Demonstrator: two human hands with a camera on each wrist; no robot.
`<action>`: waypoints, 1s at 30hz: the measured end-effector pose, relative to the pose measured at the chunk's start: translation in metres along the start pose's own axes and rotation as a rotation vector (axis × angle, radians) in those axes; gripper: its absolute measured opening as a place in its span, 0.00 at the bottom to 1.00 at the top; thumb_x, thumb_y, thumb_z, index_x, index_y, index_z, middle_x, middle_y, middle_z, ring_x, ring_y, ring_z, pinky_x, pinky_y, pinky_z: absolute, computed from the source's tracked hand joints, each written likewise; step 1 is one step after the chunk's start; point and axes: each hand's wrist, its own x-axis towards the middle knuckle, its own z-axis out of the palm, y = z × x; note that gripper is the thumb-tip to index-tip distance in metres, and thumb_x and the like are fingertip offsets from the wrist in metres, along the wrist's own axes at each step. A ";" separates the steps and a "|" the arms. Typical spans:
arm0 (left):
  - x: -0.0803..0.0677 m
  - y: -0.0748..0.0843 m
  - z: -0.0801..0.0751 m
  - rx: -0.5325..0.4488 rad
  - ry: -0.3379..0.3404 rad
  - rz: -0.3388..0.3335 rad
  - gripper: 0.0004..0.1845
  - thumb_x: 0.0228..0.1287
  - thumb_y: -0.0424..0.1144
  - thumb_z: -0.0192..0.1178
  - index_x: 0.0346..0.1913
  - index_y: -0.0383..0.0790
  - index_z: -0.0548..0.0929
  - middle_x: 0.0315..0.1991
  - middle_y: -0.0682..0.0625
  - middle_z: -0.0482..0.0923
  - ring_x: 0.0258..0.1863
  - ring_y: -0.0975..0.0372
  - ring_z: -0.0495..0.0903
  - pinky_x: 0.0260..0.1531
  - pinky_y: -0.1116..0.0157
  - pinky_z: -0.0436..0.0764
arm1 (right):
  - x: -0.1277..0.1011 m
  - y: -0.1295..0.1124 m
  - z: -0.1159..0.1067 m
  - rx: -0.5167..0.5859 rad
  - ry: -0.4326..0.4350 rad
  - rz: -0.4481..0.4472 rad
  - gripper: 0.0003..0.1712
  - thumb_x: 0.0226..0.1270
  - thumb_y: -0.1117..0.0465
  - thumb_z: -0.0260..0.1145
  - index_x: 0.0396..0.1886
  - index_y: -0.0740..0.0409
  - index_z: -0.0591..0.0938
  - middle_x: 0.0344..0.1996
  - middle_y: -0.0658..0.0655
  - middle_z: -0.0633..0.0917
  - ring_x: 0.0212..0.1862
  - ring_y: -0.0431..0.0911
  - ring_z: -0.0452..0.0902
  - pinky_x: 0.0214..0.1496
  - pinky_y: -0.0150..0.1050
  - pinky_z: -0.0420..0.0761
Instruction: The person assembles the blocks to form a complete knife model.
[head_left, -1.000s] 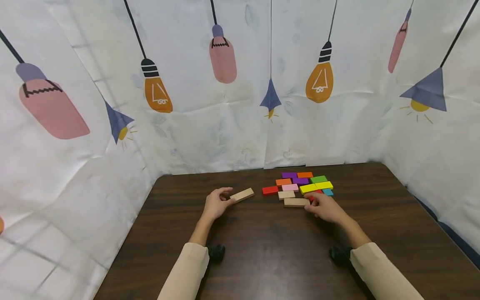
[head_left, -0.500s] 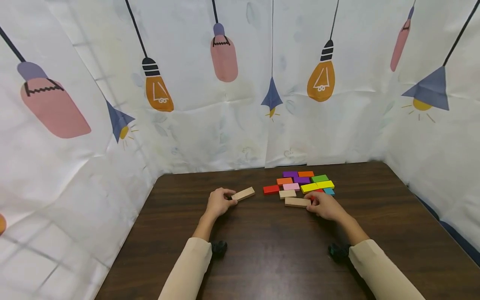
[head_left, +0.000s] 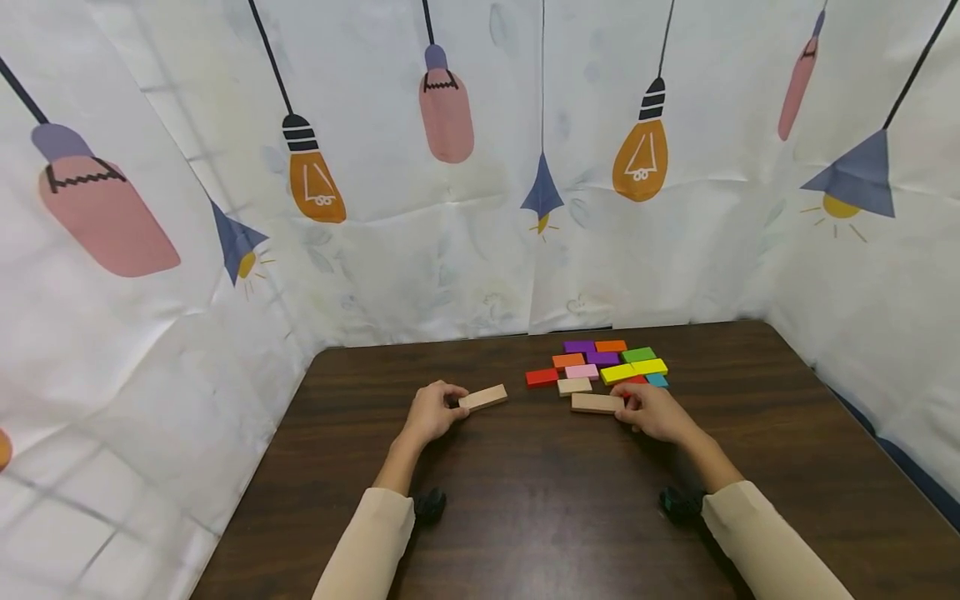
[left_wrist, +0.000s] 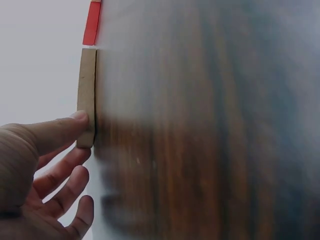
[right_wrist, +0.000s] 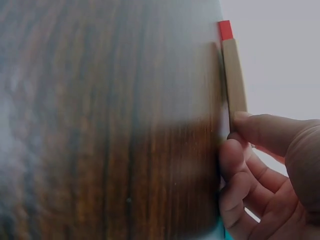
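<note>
On the left, the left hand point(head_left: 429, 412) holds the near end of a plain wooden block point(head_left: 483, 397): the left wrist view shows the thumb point(left_wrist: 60, 131) pressed on the block's point(left_wrist: 86, 97) top face, with the other fingers loosely bent beside its end. The block lies flat on the dark desk point(head_left: 525, 500), its long axis running from the hand away to the right and slightly toward the back, so the free end points at the cluster of coloured blocks. Bare desk lies between that free end and the red block point(head_left: 541, 377), the leftmost of the cluster, leaving open room to slide or swing the block rightward. To the hand's left the desk edge is near, with the printed curtain just beyond it.

Further right, a second plain block point(head_left: 596, 403) lies flat, long axis nearly left to right, just in front of a shorter plain block point(head_left: 574, 386) and the coloured group. The right hand point(head_left: 651, 412) grips its right end, thumb point(right_wrist: 260, 131) on top and fingers curled at the end of the block point(right_wrist: 234, 82), as the right wrist view shows. Each hand is nearest its own block, and the two blocks are well apart, with a clear strip of desk between them. Behind the right hand sit the yellow block point(head_left: 633, 370) and green block point(head_left: 638, 355), close enough to crowd any move backward; the front of the desk is open
</note>
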 end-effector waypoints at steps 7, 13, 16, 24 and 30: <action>-0.013 -0.003 -0.003 0.007 -0.065 0.080 0.14 0.55 0.40 0.71 0.46 0.51 0.86 0.39 0.55 0.78 0.31 0.62 0.69 0.30 0.64 0.70 | -0.006 0.000 0.004 0.013 -0.022 -0.041 0.17 0.65 0.60 0.67 0.53 0.55 0.79 0.23 0.53 0.79 0.21 0.45 0.76 0.27 0.37 0.76; -0.024 -0.002 -0.007 0.011 -0.111 0.119 0.14 0.55 0.40 0.71 0.46 0.52 0.86 0.39 0.57 0.78 0.33 0.61 0.70 0.33 0.64 0.71 | -0.011 -0.009 0.010 0.039 -0.061 -0.066 0.19 0.65 0.59 0.67 0.54 0.55 0.79 0.23 0.53 0.79 0.21 0.45 0.77 0.25 0.37 0.77; -0.029 -0.002 -0.009 0.005 -0.130 0.134 0.14 0.55 0.39 0.71 0.46 0.51 0.86 0.38 0.56 0.77 0.33 0.61 0.70 0.33 0.64 0.71 | -0.012 -0.015 0.014 0.036 -0.078 -0.088 0.19 0.65 0.58 0.67 0.55 0.55 0.78 0.24 0.52 0.79 0.21 0.44 0.77 0.24 0.37 0.77; -0.036 -0.002 -0.009 -0.004 -0.137 0.152 0.14 0.55 0.37 0.71 0.45 0.51 0.86 0.36 0.54 0.78 0.31 0.62 0.69 0.32 0.67 0.71 | -0.011 -0.029 0.027 0.011 -0.109 -0.124 0.19 0.64 0.57 0.67 0.54 0.53 0.79 0.23 0.49 0.79 0.20 0.42 0.76 0.24 0.36 0.76; -0.037 -0.003 -0.008 -0.043 -0.150 0.135 0.14 0.56 0.38 0.70 0.46 0.52 0.85 0.38 0.54 0.77 0.33 0.61 0.71 0.35 0.66 0.72 | -0.007 -0.039 0.036 0.012 -0.114 -0.104 0.17 0.63 0.58 0.68 0.52 0.52 0.80 0.21 0.49 0.78 0.20 0.43 0.75 0.24 0.36 0.75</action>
